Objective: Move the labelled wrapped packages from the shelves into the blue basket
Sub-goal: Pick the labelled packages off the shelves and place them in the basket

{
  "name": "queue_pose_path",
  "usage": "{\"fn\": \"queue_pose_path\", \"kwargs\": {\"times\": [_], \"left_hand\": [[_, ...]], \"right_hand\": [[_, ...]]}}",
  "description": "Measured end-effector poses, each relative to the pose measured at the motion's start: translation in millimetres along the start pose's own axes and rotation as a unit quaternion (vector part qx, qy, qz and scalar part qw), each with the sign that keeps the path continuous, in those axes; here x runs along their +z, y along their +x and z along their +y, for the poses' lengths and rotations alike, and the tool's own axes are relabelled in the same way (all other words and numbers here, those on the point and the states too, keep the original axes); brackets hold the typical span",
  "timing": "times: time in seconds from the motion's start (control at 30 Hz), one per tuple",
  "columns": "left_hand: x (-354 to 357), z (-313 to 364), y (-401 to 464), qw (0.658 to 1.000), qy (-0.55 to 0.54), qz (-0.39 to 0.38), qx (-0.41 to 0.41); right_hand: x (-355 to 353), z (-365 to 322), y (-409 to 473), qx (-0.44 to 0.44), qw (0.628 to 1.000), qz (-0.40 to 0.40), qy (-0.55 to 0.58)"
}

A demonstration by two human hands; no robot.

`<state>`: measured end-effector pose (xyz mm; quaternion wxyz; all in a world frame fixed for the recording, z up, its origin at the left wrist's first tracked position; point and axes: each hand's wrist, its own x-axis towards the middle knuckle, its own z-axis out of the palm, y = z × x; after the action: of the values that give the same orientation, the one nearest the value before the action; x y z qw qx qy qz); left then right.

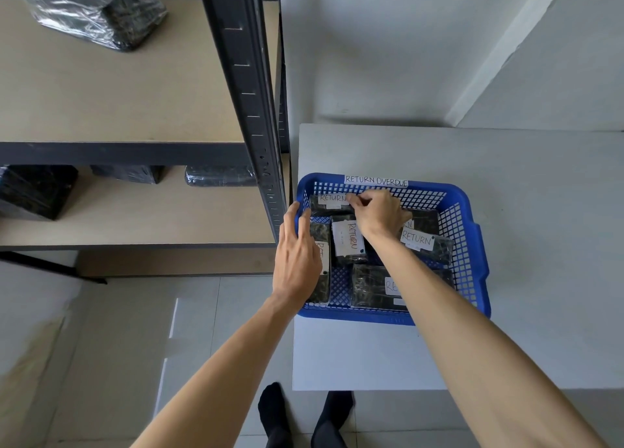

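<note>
The blue basket sits on a grey table and bears a "RETURN OVERDUE" tag on its far rim. Inside lie several black wrapped packages with white "RETURN" labels. My right hand reaches into the far left part and pinches the top edge of a labelled package standing against the far wall. My left hand rests with straight fingers on the basket's left rim, over another labelled package. More black wrapped packages remain on the shelves: a large one on the upper board and three on the lower board.
The black metal shelf post stands just left of the basket. The grey table stretches right and behind it. The lower shelf holds dark packages at its back. My feet in black socks stand on pale floor tiles.
</note>
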<state>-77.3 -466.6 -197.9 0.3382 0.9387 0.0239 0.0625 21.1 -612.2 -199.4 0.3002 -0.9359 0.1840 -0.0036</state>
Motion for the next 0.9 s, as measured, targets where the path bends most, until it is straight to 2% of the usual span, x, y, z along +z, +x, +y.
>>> {"fn": "queue_pose_path", "kwargs": {"times": [0.33,0.47,0.9], "left_hand": [[0.5,0.8,0.5,1.000,-0.001,0.004,-0.003],[-0.4,1.8,0.1,1.000,0.003,0.004,0.000],[0.0,0.6,1.0,1.000,-0.004,0.005,-0.002]], "right_hand": [[-1.3,13.6,10.1,0.034,0.983,-0.146,0.103],[2.2,13.0,10.4,0.033,0.985,-0.134,0.108],[-2.5,-5.5,16.5,0.051,0.987,-0.096,-0.117]]}}
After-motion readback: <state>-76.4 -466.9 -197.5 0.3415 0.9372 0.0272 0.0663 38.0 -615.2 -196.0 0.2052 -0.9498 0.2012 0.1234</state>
